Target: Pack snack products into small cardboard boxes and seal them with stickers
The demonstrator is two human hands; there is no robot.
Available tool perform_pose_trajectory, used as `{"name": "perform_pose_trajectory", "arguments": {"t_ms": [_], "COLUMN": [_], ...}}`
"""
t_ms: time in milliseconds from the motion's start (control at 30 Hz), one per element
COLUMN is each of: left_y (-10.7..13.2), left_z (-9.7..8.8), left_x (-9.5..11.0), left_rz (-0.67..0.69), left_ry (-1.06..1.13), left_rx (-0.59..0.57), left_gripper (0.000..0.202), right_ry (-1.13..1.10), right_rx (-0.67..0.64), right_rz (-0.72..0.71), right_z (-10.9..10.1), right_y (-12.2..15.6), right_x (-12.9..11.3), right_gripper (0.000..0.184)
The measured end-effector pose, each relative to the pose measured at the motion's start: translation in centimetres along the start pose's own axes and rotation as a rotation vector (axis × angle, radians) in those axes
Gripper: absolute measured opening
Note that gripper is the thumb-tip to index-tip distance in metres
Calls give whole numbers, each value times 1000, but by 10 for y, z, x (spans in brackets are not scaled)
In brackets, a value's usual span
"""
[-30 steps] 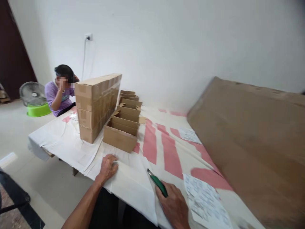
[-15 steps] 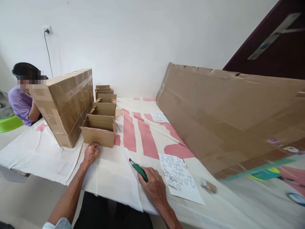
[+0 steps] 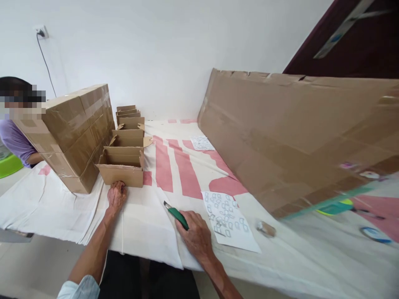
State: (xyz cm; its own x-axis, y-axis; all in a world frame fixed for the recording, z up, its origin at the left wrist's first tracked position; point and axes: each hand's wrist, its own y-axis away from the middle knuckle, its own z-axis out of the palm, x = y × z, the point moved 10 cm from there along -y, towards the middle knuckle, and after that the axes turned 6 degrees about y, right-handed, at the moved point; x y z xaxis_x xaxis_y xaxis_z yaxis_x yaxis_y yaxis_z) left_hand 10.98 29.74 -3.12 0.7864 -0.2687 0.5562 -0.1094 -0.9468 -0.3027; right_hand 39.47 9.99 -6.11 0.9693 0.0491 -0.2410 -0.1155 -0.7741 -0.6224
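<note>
My right hand (image 3: 195, 232) is wrapped round the green handle of a utility knife (image 3: 177, 216). Its short blade points away and to the left, above the pale tablecloth. Farther left, my left hand (image 3: 117, 195) lies at the lower front edge of an open cardboard box (image 3: 121, 175). The fingers are curled in and seem to touch the box; whatever may be under them is hidden. Behind this box several more open boxes (image 3: 128, 139) stand in a row towards the wall. A sheet with pencilled shapes (image 3: 229, 220) lies right of the knife hand.
Taped closed boxes (image 3: 77, 133) are stacked at the left. A large cardboard panel (image 3: 280, 137) leans along the right side. A small brown roll (image 3: 266, 229) and a blue-and-white ring (image 3: 375, 234) lie on the right. A person in purple (image 3: 15, 135) sits beyond the stack.
The view has turned a little right, so everything sits farther left and higher. My left hand has shifted slightly right along the box's front edge. The knife stays in my right hand.
</note>
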Motion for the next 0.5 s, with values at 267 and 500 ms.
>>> {"name": "perform_pose_trajectory", "arguments": {"t_ms": [267, 500], "left_y": [-5, -6], "left_z": [3, 3], "left_x": [3, 0], "left_rz": [15, 22], "left_ry": [-45, -15], "left_rx": [-66, -160], "left_gripper": [22, 21], "right_ry": [27, 37], "right_rx": [-8, -17], "right_rz": [-1, 6], "right_z": [-1, 5], "right_y": [-3, -4], "right_x": [-2, -3], "right_gripper": [15, 15]}}
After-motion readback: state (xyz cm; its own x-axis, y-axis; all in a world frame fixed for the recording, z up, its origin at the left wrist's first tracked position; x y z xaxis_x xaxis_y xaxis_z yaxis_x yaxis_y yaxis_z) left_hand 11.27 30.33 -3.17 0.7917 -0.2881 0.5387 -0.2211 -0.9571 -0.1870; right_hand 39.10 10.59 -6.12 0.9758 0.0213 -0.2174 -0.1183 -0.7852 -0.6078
